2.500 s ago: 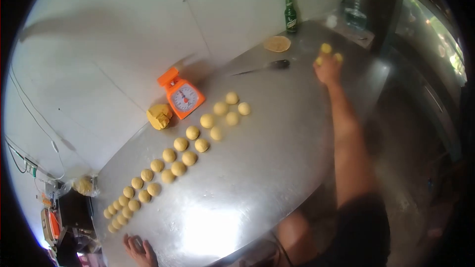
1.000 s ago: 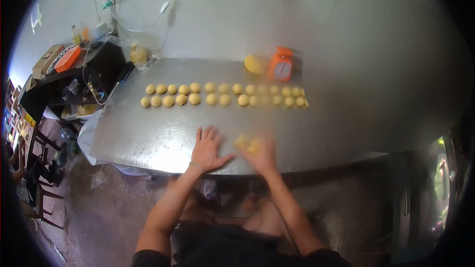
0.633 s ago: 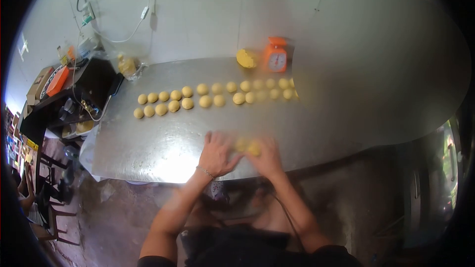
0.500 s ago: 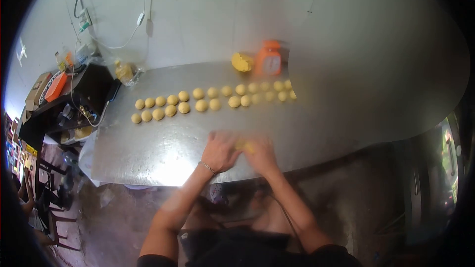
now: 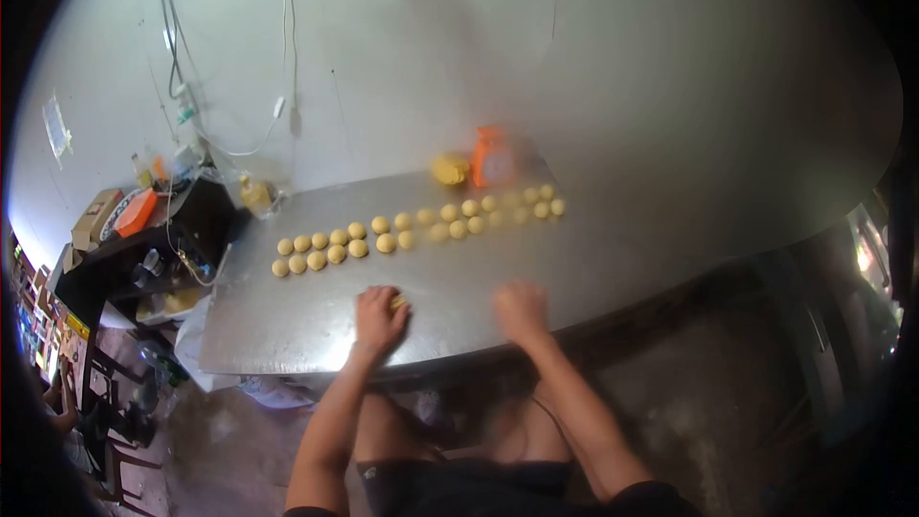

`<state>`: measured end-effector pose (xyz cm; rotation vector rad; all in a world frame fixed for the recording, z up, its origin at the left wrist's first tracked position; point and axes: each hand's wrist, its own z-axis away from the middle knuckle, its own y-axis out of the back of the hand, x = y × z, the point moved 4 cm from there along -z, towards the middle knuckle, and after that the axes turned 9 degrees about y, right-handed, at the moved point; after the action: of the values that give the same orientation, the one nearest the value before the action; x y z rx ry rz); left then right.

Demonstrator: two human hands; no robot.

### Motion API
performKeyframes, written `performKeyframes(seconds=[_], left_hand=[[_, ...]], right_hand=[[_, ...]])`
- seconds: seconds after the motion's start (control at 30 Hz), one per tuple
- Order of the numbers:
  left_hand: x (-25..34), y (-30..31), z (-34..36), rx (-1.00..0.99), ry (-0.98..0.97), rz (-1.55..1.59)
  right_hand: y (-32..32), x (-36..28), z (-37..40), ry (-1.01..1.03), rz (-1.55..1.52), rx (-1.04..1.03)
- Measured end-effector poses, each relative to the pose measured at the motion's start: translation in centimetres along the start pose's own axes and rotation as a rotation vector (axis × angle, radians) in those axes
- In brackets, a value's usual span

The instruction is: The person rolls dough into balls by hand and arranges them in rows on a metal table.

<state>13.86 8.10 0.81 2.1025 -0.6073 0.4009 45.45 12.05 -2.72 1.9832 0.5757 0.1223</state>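
Observation:
My left hand (image 5: 381, 320) is closed over a small piece of yellow dough (image 5: 398, 303), which shows at the thumb side, low over the metal tabletop (image 5: 450, 311). To its right and apart from it, my right hand (image 5: 522, 310) is curled on the table. Whatever its fingers may enclose is hidden, and the hand is slightly blurred. Beyond both hands lie two long rows of round yellow dough balls (image 5: 386, 243). A larger lump of yellow dough (image 5: 449, 169) sits behind the rows, beside an orange kitchen scale (image 5: 494, 159).
At the left end stands a dark shelf unit (image 5: 196, 220) with an orange lid (image 5: 136, 213) and a cardboard box (image 5: 97, 218) on top. A bottle of yellow liquid (image 5: 255, 195) stands by the wall. Cables (image 5: 172, 38) hang there. A haze blurs the right side.
My hands have moved apart from being together around the dough: the left went left with a piece, the right went right. The camera view has tilted, shifting the table lower.

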Motion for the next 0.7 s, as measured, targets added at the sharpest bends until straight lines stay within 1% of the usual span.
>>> performKeyframes(seconds=[0.03,0.07,0.1,0.13,0.17,0.23,0.27,0.3,0.33,0.43,0.47,0.5,0.53,0.57,0.6,0.63,0.7], left_hand=[[-2.1,1.9,0.3,0.021,0.027,-0.046],[-4.9,3.9,1.0,0.1,0.069,-0.09],[-8.1,6.1,1.8,0.179,0.114,-0.132],[-11.4,8.7,2.5,0.153,0.201,-0.199],[-14.3,11.5,3.3,0.128,0.29,-0.262],[-18.6,15.7,5.3,0.229,0.407,-0.37],[-19.4,16.6,5.9,0.187,0.448,-0.392],[-19.7,17.4,6.2,0.143,0.491,-0.415],[-20.1,17.5,6.2,0.094,0.536,-0.438],[-18.0,15.1,5.7,0.056,0.288,-0.488],[-18.5,13.6,5.1,-0.087,0.291,-0.454],[-18.3,12.0,4.6,-0.14,0.277,-0.447],[-16.2,11.2,3.4,-0.183,0.292,-0.431],[-15.8,10.1,2.3,-0.167,0.261,-0.436],[-13.7,9.7,1.0,-0.163,0.28,-0.437],[-11.5,9.7,-0.5,-0.191,0.356,-0.445],[-12.4,8.1,-2.6,-0.12,0.393,-0.433]], right_hand=[[1.4,2.2,0.9,-0.035,0.026,0.008],[3.3,4.5,2.2,-0.07,0.052,0.014],[5.6,6.8,4.0,-0.071,0.031,0.166],[5.8,10.6,5.6,-0.111,0.08,0.219],[7.8,12.8,6.7,-0.198,0.136,0.171],[9.6,17.1,8.3,-0.329,0.213,0.11],[10.2,17.7,8.6,-0.347,0.241,0.108],[10.8,17.9,8.5,-0.365,0.268,0.104],[10.7,17.8,8.0,-0.334,0.234,0.102],[10.0,15.7,6.7,-0.231,0.156,0.076],[9.7,14.7,5.9,-0.196,0.14,0.068],[9.3,13.5,5.0,-0.163,0.12,0.052],[8.9,12.8,4.3,-0.152,0.12,0.053],[8.3,12.3,3.4,-0.145,0.118,0.051],[7.6,12.1,2.4,-0.15,0.114,0.055],[6.9,11.8,1.6,-0.154,0.112,0.066],[5.7,11.7,-0.3,-0.212,0.149,0.008]])
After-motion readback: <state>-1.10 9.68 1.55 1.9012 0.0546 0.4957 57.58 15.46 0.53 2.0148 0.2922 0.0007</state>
